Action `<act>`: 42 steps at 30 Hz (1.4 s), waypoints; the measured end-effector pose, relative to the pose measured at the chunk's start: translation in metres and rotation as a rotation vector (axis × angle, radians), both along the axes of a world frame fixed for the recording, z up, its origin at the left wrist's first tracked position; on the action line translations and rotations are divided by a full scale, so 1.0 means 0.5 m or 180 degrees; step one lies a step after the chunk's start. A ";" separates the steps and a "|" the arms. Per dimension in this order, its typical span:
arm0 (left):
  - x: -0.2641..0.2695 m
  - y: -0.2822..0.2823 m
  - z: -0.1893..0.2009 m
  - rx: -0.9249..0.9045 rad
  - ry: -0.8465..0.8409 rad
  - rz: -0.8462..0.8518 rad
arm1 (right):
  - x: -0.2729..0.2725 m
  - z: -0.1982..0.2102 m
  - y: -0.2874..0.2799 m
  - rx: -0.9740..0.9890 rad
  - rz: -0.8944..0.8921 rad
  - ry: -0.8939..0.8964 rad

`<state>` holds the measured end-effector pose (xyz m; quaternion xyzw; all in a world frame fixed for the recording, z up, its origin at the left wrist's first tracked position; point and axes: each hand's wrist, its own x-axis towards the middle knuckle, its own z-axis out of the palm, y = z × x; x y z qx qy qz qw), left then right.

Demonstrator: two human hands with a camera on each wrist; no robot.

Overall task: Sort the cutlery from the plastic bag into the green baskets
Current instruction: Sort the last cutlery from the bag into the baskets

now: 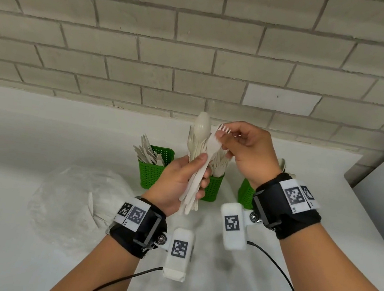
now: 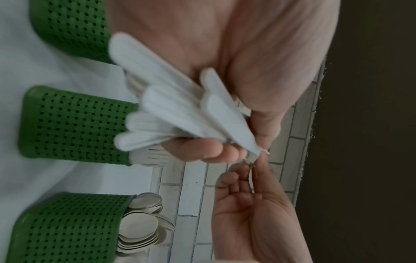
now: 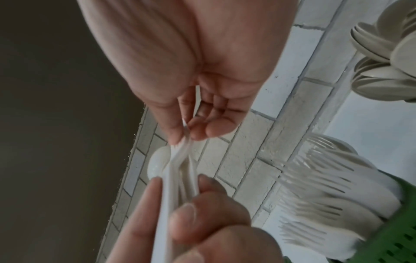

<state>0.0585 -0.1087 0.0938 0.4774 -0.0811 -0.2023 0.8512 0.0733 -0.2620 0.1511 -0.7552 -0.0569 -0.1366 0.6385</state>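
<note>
- Fork (image 1: 214, 141) is being pinched at the tine end by right hand (image 1: 250, 150); it looks light, thin, probably flexible and slick.
- Bundle of cutlery (image 1: 193, 182) is being clamped upright in left hand (image 1: 176, 184); gripping handles is advisable.
- Green baskets (image 1: 154, 169) are standing beyond; plastic bag (image 1: 76, 201) is lying near left.
</note>
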 end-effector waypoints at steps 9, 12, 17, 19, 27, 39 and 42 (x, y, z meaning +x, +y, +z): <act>0.010 0.018 -0.012 -0.0034 -0.0098 -0.0034 | -0.001 -0.006 -0.002 -0.0014 0.0121 0.0057; 0.012 0.019 -0.020 0.0214 -0.0114 0.0094 | -0.003 -0.008 0.001 0.0094 -0.0022 0.0133; 0.011 0.011 -0.025 0.0076 -0.0115 0.0145 | -0.008 -0.014 0.010 0.0148 -0.0060 0.0496; 0.010 0.010 -0.028 -0.0035 -0.0103 0.0139 | -0.009 -0.019 0.009 0.0109 -0.0018 0.0556; 0.021 0.030 -0.033 0.0095 0.0016 0.0413 | 0.002 -0.001 -0.025 0.1323 0.0125 0.0548; 0.028 0.050 -0.032 0.0266 0.0263 0.0775 | 0.014 0.007 -0.014 0.0890 -0.0385 0.0145; 0.036 0.065 -0.036 0.0329 0.0334 0.0940 | 0.028 0.019 -0.031 0.0279 -0.0813 -0.0317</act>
